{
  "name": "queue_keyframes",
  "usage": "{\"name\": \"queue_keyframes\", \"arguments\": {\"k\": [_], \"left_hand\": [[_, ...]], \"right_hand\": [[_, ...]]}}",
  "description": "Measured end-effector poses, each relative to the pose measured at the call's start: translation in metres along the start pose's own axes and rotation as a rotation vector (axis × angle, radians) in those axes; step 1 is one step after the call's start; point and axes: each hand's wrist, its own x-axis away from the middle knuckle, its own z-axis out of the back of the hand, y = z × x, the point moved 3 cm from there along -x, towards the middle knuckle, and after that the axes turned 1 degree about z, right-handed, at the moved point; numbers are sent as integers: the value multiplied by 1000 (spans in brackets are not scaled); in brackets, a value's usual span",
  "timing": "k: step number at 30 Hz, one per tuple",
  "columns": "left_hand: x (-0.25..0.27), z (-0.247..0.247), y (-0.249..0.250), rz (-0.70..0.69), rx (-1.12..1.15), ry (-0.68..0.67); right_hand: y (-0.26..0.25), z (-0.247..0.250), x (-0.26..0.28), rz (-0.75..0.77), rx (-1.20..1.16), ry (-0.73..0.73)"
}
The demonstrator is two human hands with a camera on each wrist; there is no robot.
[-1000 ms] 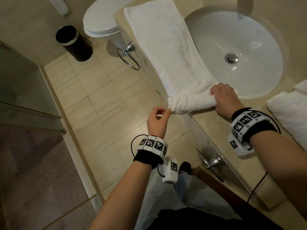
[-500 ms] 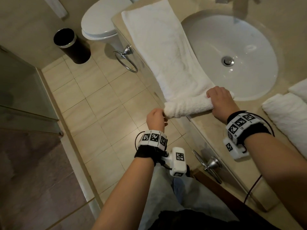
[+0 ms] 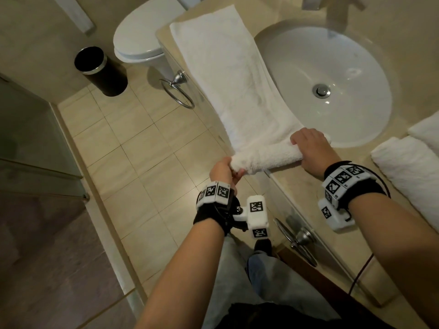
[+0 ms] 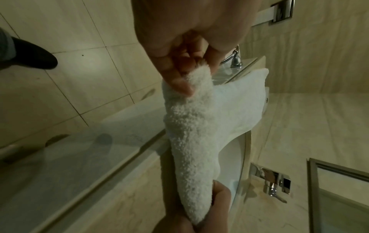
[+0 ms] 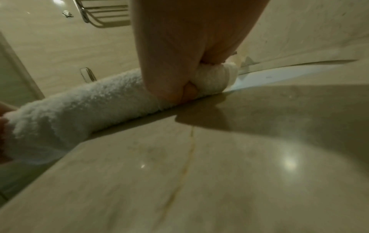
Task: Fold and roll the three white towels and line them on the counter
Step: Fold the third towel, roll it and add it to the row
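Observation:
A long white towel (image 3: 228, 74) lies folded along the beige counter (image 3: 306, 186) left of the sink, its near end rolled into a short roll (image 3: 270, 157). My left hand (image 3: 225, 170) pinches the roll's left end (image 4: 191, 88), which hangs past the counter edge. My right hand (image 3: 308, 150) curls over the roll's right end (image 5: 215, 78) and holds it down on the counter. Two more white towels lie at the right: a folded one (image 3: 413, 169) and a corner of another (image 3: 427, 129).
The white oval sink (image 3: 332, 86) sits right behind the roll. A towel ring (image 3: 178, 91) and a second ring (image 3: 297, 241) hang on the counter's front. A toilet (image 3: 137, 41) and a black bin (image 3: 99, 70) stand on the tiled floor to the left.
My left hand, free and off the towel a second ago, has moved up and taken hold of the roll's left end. The right hand has stayed on the right end.

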Motion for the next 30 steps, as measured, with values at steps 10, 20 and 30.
{"name": "queue_keyframes", "arguments": {"k": [10, 20, 30], "left_hand": [[22, 8, 9, -1000, -1031, -169], [14, -12, -8, -1254, -1579, -464], [-1, 3, -7, -873, -1043, -367]], "right_hand": [[10, 23, 13, 198, 20, -88], [19, 27, 28, 75, 28, -182], [23, 43, 4, -190, -322, -215]]}}
